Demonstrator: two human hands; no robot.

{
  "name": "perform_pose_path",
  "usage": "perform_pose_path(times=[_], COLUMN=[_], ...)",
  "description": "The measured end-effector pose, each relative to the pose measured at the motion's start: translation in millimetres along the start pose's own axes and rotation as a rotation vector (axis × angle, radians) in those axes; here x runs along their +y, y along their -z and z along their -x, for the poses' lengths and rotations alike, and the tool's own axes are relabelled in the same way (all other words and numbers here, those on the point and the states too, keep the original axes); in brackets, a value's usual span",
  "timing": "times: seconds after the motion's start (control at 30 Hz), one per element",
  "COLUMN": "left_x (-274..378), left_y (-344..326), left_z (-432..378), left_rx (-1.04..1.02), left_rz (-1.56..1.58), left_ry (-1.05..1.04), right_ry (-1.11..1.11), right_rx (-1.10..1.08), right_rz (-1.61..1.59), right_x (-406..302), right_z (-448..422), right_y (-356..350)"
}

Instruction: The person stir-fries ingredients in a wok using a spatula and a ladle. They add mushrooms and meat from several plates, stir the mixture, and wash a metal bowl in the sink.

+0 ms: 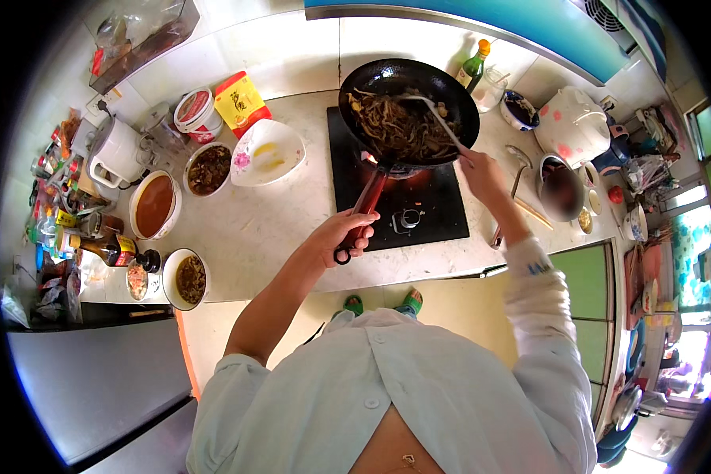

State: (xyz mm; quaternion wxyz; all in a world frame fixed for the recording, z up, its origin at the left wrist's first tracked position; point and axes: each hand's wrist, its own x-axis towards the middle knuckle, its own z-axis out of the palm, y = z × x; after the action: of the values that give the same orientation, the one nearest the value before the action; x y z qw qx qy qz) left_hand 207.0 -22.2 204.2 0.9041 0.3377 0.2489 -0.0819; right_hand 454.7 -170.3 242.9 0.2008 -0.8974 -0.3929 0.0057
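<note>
My left hand (345, 234) grips the red-brown handle (372, 194) of a black wok (469, 106). The wok is tilted above a black gas stove (432, 228), with flame glowing beneath its near side. Dark browned strips of food, perhaps noodles, (388, 127) lie in the wok. My right hand (483, 176) is closed around a metal spatula (444, 121), whose head rests among the food near the far side. A round control knob (410, 218) sits at the front of the stove.
Left of the stove stand a white flower-patterned bowl (252, 172), a bowl of dark food (208, 169), a bowl of reddish-brown liquid (156, 204) and a soup bowl (181, 260). At right are a ladle (516, 183), chopsticks (534, 213), a rice cooker (572, 127) and a green bottle (473, 68).
</note>
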Motion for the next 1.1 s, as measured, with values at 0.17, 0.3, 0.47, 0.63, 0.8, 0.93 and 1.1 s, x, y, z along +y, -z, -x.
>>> perform_pose_path(times=[0.17,0.3,0.47,0.63,0.8,0.93,1.1], left_x=[-1.5,-3.4,-0.8,1.9,0.2,-3.2,0.9], left_y=[6.5,10.2,4.1,2.3,6.8,11.1,6.7], left_z=[4.7,2.0,1.8,3.0,6.0,2.6,4.2], left_rx=[0.029,0.006,0.014,0.034,0.014,-0.009,0.011], left_rz=[-0.010,0.007,-0.009,-0.022,0.004,0.031,-0.008], left_ry=[-0.013,0.000,-0.008,0.003,-0.012,-0.014,-0.015], right_ry=[0.141,0.183,0.077,0.085,0.071,-0.025,-0.466], right_rx=[-0.075,-0.135,-0.050,-0.023,-0.120,0.046,-0.152], right_rz=[0.049,0.190,0.206,0.001,-0.139,-0.138,-0.636], right_x=[-44.5,-14.2,-12.9,-34.5,-1.3,19.0,-5.4], right_z=[32.5,72.1,24.8,19.0,40.7,-7.3,-66.8], right_y=[13.0,46.0,14.8,-23.3,31.8,26.6,-11.3])
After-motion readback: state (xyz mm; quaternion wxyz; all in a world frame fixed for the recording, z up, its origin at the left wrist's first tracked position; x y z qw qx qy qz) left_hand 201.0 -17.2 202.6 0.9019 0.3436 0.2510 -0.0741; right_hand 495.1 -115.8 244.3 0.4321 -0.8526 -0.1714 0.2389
